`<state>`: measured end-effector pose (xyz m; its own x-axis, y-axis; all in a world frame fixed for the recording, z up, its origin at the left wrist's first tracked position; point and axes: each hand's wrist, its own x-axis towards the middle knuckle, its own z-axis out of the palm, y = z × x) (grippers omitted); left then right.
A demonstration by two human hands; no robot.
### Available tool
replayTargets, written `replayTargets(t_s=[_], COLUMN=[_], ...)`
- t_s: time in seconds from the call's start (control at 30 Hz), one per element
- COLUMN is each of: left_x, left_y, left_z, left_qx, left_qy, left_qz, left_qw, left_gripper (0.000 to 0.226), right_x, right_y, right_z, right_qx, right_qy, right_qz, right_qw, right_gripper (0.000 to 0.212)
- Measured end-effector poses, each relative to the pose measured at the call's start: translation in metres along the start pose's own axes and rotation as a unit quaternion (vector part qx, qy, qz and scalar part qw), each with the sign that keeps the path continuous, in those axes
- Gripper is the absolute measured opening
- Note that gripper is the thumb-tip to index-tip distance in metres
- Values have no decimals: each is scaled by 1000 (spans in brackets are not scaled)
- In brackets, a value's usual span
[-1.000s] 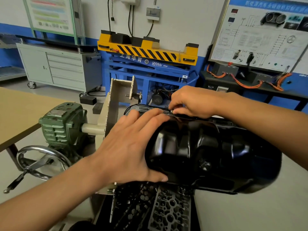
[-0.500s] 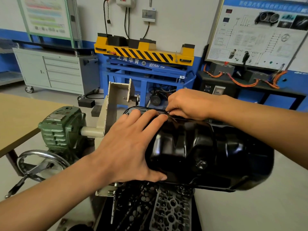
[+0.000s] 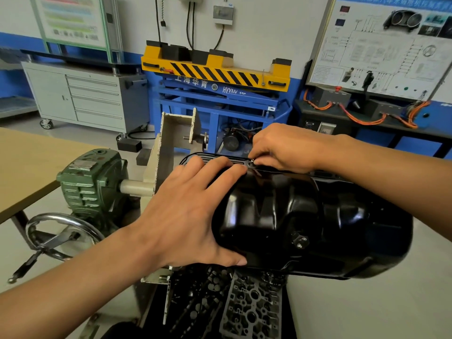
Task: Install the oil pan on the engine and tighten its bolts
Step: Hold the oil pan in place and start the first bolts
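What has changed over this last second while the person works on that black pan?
Almost nothing moved. The right hand keeps its grip, pinching a small bolt at the far rim of the oil pan; any turning is too slight to see. The left hand still lies spread flat on the pan, steadying it. Only the view shifted slightly.

The engine (image 3: 244, 307) is carried by a stand made of a cream bracket (image 3: 156, 165) on a shaft from a green gearbox (image 3: 90, 182), with a chrome handwheel (image 3: 61, 228) lower down. The black oil pan (image 3: 305, 216) sits directly on top of the engine. Grey floor (image 3: 367, 302) lies beneath, and a wooden table (image 3: 29, 167) stands just to the left.
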<state>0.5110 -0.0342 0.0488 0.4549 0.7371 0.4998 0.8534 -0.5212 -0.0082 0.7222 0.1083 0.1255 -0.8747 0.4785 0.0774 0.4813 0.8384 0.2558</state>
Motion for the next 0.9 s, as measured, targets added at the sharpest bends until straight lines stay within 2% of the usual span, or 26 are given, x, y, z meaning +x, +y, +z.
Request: replayTargets(t_s=[0.37,0.9], left_x=[3,1], left_y=[-1,0], left_z=[-1,-2], left_qx=[-30,-26], left_qy=[-2,-17], left_qz=[1,-11], left_qw=[1000,999], left_gripper=[125,128], right_x=[-2,4], right_y=[0,-4], right_z=[1,1], right_qx=[32,-37], right_qy=[-19,-41], right_qz=[21,-21], right_qw=[999,998], right_gripper=[22,24])
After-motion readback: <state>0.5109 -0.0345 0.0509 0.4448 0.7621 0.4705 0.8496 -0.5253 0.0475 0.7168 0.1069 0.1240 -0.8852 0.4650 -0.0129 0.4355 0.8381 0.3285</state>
